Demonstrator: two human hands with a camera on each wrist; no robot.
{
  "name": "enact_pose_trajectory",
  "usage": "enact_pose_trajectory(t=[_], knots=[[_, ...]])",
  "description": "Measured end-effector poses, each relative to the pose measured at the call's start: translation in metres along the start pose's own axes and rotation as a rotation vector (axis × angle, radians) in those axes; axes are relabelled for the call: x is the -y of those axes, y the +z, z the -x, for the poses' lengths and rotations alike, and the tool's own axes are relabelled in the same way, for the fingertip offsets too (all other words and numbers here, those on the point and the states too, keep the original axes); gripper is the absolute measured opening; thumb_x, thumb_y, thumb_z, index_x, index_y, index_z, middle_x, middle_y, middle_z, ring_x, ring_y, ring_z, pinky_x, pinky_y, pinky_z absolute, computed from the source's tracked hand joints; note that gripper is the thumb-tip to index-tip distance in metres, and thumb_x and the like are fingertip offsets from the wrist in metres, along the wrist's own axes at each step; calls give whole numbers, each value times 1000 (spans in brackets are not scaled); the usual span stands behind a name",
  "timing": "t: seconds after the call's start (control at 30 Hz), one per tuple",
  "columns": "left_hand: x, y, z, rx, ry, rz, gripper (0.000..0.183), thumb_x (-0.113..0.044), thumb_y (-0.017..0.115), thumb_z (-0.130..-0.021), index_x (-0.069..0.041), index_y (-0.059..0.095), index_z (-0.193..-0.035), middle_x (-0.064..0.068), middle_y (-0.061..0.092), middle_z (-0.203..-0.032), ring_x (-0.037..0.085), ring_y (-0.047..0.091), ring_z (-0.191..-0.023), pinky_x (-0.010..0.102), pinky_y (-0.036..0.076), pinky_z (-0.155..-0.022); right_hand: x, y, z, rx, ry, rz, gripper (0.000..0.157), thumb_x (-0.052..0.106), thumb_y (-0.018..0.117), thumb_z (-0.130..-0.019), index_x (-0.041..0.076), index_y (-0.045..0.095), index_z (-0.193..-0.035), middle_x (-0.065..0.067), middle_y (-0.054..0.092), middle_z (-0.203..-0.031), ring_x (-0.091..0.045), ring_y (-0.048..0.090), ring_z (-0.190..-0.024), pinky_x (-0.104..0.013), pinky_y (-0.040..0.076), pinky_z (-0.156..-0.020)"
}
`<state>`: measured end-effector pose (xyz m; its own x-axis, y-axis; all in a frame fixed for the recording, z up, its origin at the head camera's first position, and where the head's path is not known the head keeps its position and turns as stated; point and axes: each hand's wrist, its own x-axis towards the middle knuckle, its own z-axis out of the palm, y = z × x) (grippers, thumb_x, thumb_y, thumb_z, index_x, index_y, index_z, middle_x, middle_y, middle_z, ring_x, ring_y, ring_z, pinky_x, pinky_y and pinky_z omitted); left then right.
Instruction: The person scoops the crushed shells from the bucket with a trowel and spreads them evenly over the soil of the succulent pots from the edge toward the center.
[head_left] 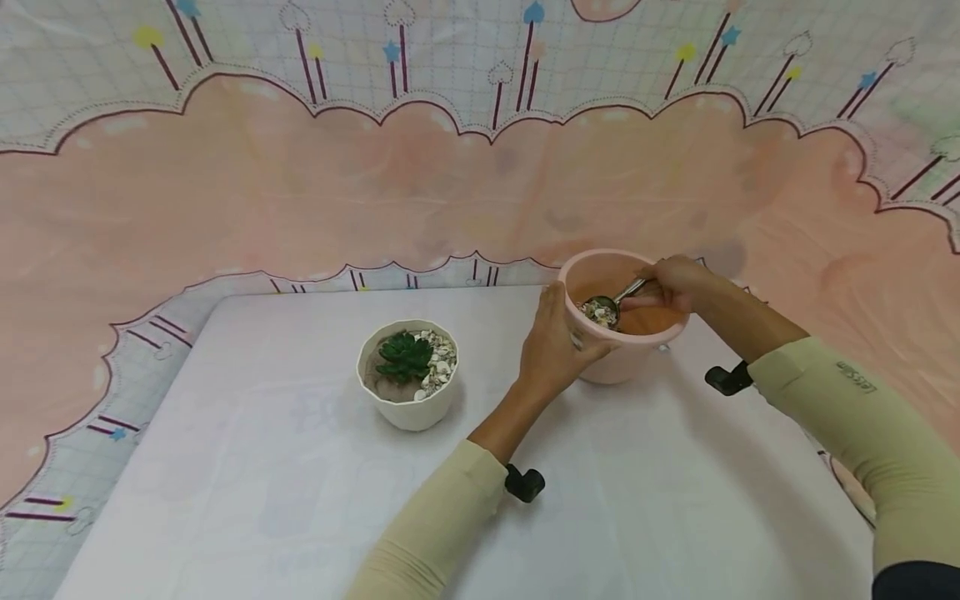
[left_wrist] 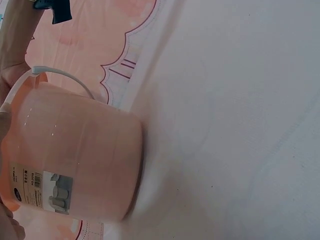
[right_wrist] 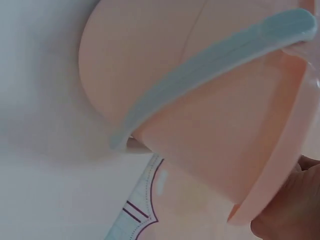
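A pink plastic bucket (head_left: 622,365) stands at the back right of the white table. My left hand (head_left: 551,350) grips the near left side of its rim, thumb along the outside. Over the bucket's mouth, my right hand (head_left: 678,283) holds a metal spoon (head_left: 633,288) by its handle. Small pale pebbles (head_left: 598,312) heap in the spoon's bowl, just inside the rim. The bucket's floor is hidden. In the left wrist view, a printed label (left_wrist: 57,192) shows on the bucket wall. A pale grey-blue carrying handle (right_wrist: 200,70) hangs down along the bucket in the right wrist view.
Left of the bucket sits a white faceted pot (head_left: 408,414) with a green succulent (head_left: 405,357) and white pebbles (head_left: 442,360) on its right side. A patterned peach cloth (head_left: 375,192) hangs behind the table (head_left: 247,467). Black wrist cameras sit below both sleeves.
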<state>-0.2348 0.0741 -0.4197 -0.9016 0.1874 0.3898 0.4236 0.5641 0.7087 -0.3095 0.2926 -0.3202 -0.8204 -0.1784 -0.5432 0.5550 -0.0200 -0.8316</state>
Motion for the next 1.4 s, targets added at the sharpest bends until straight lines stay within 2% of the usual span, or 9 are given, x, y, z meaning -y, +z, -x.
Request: enact_pose_trajectory(t=[0.27,0.43,0.57,0.7,0.83,0.93,1.03,1.27,1.4], knots=[[2,0,0,2,6,-1,123,-48,93,-80,-5,18,-168,15,28,-170,30,29,-155,51,51,-106,3,-6,6,-33,-18,-59,30,13,35,-116,-8,55,-111,-28,74,-83,-33,78,-75,-31,62,-75],[2,1,0,-1,15,-4,122,-48,93,-79,-4,19,-167,15,31,-169,29,34,-154,50,52,-105,2,-7,8,-54,-26,-110,27,15,35,-116,-5,53,-111,-27,73,-80,-32,78,-73,-30,62,-75],[1,0,0,-2,16,-16,122,-49,93,-79,-5,20,-167,13,33,-167,27,41,-149,49,54,-103,2,-11,10,-37,-15,-210,37,17,35,-116,-8,58,-101,-30,72,-79,-34,77,-71,-31,62,-77],[1,-1,0,-4,14,-12,122,-49,93,-79,-4,20,-167,15,32,-168,29,36,-152,51,52,-105,2,-14,12,-21,-9,-256,46,19,34,-116,-11,63,-94,-32,71,-79,-35,77,-71,-31,61,-78],[1,-1,1,9,0,-1,123,-50,92,-80,-3,18,-167,16,26,-171,31,25,-157,53,45,-111,2,-17,13,-48,-16,-281,33,18,34,-116,-4,57,-110,-30,72,-79,-35,77,-72,-31,61,-79],[1,-1,1,11,-1,2,124,-50,91,-81,-4,16,-168,16,25,-171,31,24,-157,53,44,-112,1,-19,14,-55,-11,-310,22,18,33,-116,6,47,-129,-27,73,-82,-36,78,-74,-31,61,-81],[2,0,1,-2,9,4,125,-50,92,-80,-4,16,-168,16,27,-170,32,26,-157,53,46,-111,0,-24,16,-42,-9,-330,21,18,33,-116,11,45,-132,-25,73,-84,-36,78,-75,-30,60,-82],[1,1,1,-2,7,11,123,-48,92,-81,0,18,-167,18,25,-171,35,26,-156,54,44,-112,-3,-36,22,-59,-24,-358,21,18,35,-116,6,51,-123,-24,75,-87,-35,78,-80,-30,60,-82],[0,0,1,4,-6,19,123,-49,92,-80,-1,19,-167,17,25,-171,33,25,-157,53,42,-113,-5,-43,26,-51,3,-446,30,18,36,-115,2,60,-111,-29,74,-88,-38,78,-82,-28,59,-85]])
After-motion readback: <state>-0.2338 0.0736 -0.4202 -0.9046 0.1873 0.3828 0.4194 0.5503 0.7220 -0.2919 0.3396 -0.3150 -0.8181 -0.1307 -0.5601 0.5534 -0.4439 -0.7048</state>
